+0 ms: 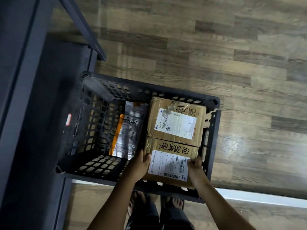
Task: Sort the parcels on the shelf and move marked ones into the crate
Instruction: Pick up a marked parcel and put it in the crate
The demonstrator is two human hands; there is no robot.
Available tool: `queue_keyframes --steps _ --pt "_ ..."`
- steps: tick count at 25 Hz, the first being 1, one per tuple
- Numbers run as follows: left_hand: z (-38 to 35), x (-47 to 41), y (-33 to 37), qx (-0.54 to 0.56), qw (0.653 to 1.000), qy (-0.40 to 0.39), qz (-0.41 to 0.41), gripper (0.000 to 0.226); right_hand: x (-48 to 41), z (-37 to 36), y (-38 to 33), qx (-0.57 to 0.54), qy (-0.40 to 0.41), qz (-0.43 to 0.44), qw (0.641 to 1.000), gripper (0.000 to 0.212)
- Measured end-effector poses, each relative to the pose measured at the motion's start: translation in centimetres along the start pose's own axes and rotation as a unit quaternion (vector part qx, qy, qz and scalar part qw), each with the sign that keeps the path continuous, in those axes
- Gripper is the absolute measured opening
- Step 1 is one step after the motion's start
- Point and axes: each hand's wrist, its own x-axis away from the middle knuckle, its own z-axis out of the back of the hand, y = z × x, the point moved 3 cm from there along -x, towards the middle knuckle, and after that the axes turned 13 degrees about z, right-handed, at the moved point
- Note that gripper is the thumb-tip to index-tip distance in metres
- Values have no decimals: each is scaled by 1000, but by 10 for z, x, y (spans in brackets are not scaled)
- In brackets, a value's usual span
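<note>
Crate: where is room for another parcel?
The crate floor is bare in the near left corner, between the silver mailer, the near box and the walls. The right side is crowded: far box, left hand, right hand.

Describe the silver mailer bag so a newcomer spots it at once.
Find the black plastic crate on the wood floor. The far cardboard box and the near cardboard box fill its right side; the mailer bag lies left of them. It alone is shiny silver plastic, with an orange strip down one edge.
</note>
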Motion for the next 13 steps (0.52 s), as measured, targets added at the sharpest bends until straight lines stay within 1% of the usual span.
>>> queue_keyframes --steps 3,5,7,10,12,13 --pt "4 12 1 -7 999 38 -23 48 10 5 -13 18 10 5 1000 36" --pt "11 28 -1 6 998 55 -33 56 23 10 -28 41 24 15 999 35" --pt "24 52 -4 12 996 74 -40 61 37 15 -47 93 30 44 994 42" --pt "60 98 -6 -1 991 117 -62 62 74 18 -95 146 1 113 983 53" --pt "87 135 -7 -12 989 133 -62 61 102 17 -131 159 -28 149 976 54" --pt "104 160 -6 0 988 136 -68 61 120 17 -154 164 -39 161 972 54"
